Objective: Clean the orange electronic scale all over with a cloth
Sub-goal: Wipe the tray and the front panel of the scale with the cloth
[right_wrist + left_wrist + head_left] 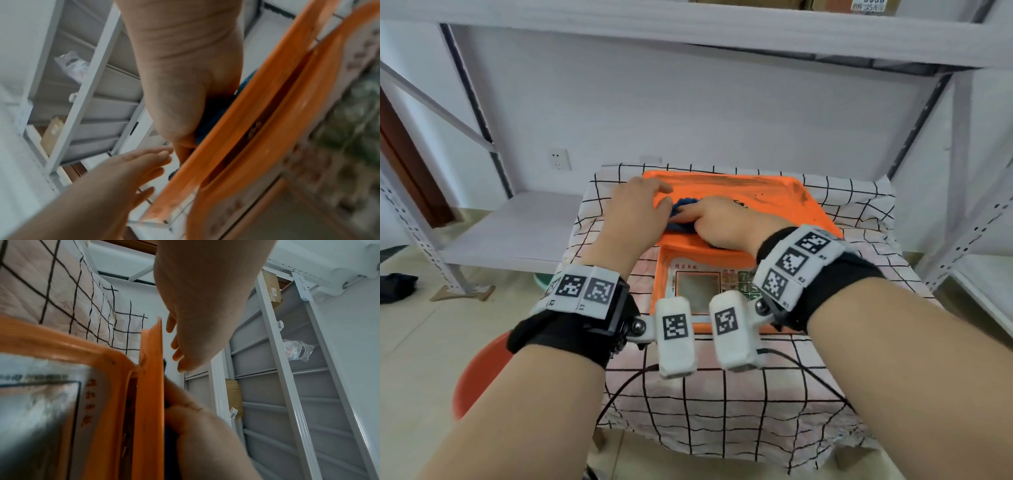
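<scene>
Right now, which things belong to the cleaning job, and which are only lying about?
Job: orange scale, blue cloth, right hand pressing the cloth, left hand beside it.
Lying about: red stool, dark bundle on the floor, wall socket, plastic bag.

Both forearms reach forward, wrists close together — left hand flat, fingers straight; right hand palm down, fingers stretched leftward.

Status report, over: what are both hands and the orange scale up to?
Right hand flat on blue cloth, pressing it onto orange scale. Left hand open over its left edge. Dark smears at far rim. Nothing in the way.
</scene>
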Demonstrator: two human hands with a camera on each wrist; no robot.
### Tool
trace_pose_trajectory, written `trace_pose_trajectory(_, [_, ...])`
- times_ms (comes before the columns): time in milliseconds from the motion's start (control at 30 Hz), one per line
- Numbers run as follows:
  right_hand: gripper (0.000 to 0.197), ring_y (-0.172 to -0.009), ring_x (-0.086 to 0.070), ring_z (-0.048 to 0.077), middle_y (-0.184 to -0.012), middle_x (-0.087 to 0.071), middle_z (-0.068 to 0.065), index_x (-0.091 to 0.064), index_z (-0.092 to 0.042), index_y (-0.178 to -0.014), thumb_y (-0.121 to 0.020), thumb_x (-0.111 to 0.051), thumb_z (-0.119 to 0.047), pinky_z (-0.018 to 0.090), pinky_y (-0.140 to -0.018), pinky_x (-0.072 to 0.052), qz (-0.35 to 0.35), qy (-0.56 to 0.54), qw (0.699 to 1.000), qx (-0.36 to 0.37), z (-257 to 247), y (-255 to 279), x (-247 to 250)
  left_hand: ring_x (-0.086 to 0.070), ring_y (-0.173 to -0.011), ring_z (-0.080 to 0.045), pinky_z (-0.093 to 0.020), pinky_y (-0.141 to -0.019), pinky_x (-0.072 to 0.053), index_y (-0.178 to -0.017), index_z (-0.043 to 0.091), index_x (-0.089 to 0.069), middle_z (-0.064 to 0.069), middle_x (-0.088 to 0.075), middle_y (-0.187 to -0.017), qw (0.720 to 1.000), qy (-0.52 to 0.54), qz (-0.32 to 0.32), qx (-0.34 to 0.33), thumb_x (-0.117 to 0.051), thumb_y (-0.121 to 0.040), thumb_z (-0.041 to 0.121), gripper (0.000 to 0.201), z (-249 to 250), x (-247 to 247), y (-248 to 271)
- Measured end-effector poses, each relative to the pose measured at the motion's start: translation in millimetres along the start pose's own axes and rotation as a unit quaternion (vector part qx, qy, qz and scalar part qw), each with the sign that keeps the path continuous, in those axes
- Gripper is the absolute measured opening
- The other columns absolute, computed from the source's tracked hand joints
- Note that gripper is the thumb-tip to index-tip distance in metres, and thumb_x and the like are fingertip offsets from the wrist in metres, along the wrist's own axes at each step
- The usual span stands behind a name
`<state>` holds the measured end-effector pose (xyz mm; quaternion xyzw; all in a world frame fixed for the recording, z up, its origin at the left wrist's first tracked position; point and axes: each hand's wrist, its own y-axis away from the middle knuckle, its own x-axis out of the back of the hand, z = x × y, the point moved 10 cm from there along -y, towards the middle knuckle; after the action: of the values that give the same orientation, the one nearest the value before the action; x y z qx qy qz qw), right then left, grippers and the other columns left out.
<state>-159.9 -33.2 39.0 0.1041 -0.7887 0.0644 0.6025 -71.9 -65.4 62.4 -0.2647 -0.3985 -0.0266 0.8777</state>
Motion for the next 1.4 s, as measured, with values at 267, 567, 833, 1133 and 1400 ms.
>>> trace_pose_trajectory(267, [0.051, -0.129, -0.038, 0.021, -0.141, -0.046, -0.001, -0.054, -0.026, -0.132, -0.096, -0.03, 0.001, 0.026, -0.102, -0.027, 0.006, 0.001, 0.989, -0.15, 96.5, 45.5, 24.4, -0.047, -0.119, -0.029, -0.04, -0.103, -0.036, -0.119, 0.017, -0.061, -0.009, -0.056, -0.127, 1.0, -0.011, -0.019, -0.018, -0.051, -0.093, 0.02, 0.028, 10.1, -9.9, -3.4])
trace_pose_trajectory(567, [0.052, -0.132, -0.036, 0.015, -0.143, -0.044, -0.007, -0.055, -0.027, -0.131, -0.093, -0.034, 0.003, 0.019, -0.105, -0.022, -0.013, -0.007, 1.0, 0.001, 23.2, 22.0, 4.3, -0.048, -0.118, -0.026, -0.038, -0.102, -0.036, -0.117, 0.015, -0.062, -0.008, -0.057, -0.125, 0.999, -0.018, -0.027, -0.032, -0.051, -0.091, 0.015, 0.028, 9.5, -18.6, -5.3])
trace_pose_trajectory(833, [0.051, -0.129, -0.037, 0.023, -0.142, -0.044, 0.0, -0.049, -0.023, -0.133, -0.092, -0.028, 0.0, 0.045, -0.11, -0.027, -0.018, 0.029, 0.992, -0.121, 71.3, 9.8, 14.4, -0.048, -0.118, -0.027, -0.04, -0.101, -0.037, -0.121, 0.019, -0.059, -0.008, -0.055, -0.127, 0.998, -0.036, -0.029, -0.029, -0.053, -0.092, 0.016, 0.03, 7.8, -17.7, -1.7])
trace_pose_trajectory(1133, [0.054, -0.125, -0.041, 0.02, -0.14, -0.046, -0.002, -0.056, -0.028, -0.127, -0.088, -0.035, 0.003, 0.021, -0.09, -0.032, 0.049, -0.056, 0.993, -0.088, 58.9, 51.6, 9.8, -0.045, -0.122, -0.025, -0.037, -0.105, -0.033, -0.121, 0.019, -0.059, -0.008, -0.053, -0.13, 0.999, -0.027, -0.03, -0.036, -0.051, -0.093, 0.02, 0.029, 17.0, -19.1, -1.2])
trace_pose_trajectory(1400, [0.034, -0.089, -0.046, 0.017, -0.125, -0.047, 0.01, -0.053, -0.01, -0.119, -0.086, -0.047, -0.003, 0.024, -0.075, -0.038, 0.155, -0.087, 0.969, -0.175, 89.1, 58.7, 31.3, -0.046, -0.11, -0.005, -0.009, -0.086, -0.032, -0.119, 0.018, -0.06, 0.007, -0.056, -0.114, 0.993, 0.079, -0.07, -0.054, -0.055, -0.093, 0.023, 0.027, 34.1, -14.5, 18.0])
